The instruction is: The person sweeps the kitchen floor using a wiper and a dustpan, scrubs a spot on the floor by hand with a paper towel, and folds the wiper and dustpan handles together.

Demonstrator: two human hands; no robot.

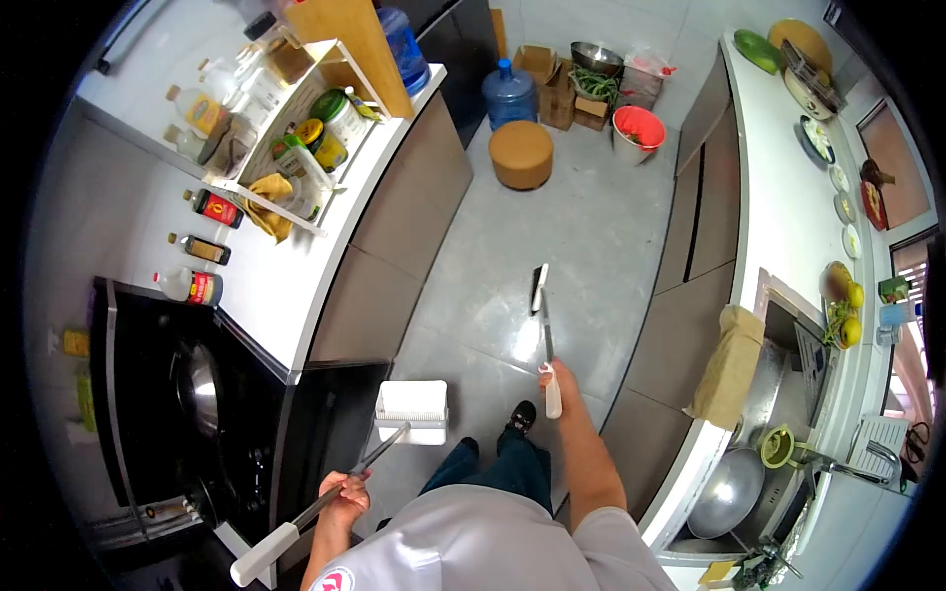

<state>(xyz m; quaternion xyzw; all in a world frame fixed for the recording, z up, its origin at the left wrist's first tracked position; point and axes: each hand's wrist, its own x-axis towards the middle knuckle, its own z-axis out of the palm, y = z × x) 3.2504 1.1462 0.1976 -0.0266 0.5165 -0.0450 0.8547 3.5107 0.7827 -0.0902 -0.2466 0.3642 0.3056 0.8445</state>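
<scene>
My left hand (344,500) is closed around the grey pole of a long-handled dustpan (412,431), whose white grip end sticks out behind the hand. The dustpan's white, comb-toothed pan is low by my feet, close to the left cabinets. In my right hand (561,386) is a broom (548,330), gripped at its white handle. Its narrow head, white with dark bristles, is at the grey tiled floor (473,325) ahead of me. Broom head and dustpan are well apart.
Ahead stand a round brown stool (520,156), a blue water jug (509,96), cardboard boxes (557,94) and a red-and-white bucket (639,133). Cabinets line both sides. The left counter (286,325) holds bottles beside a black stove (187,394); a sink (769,394) with a brown cloth (727,364) is right.
</scene>
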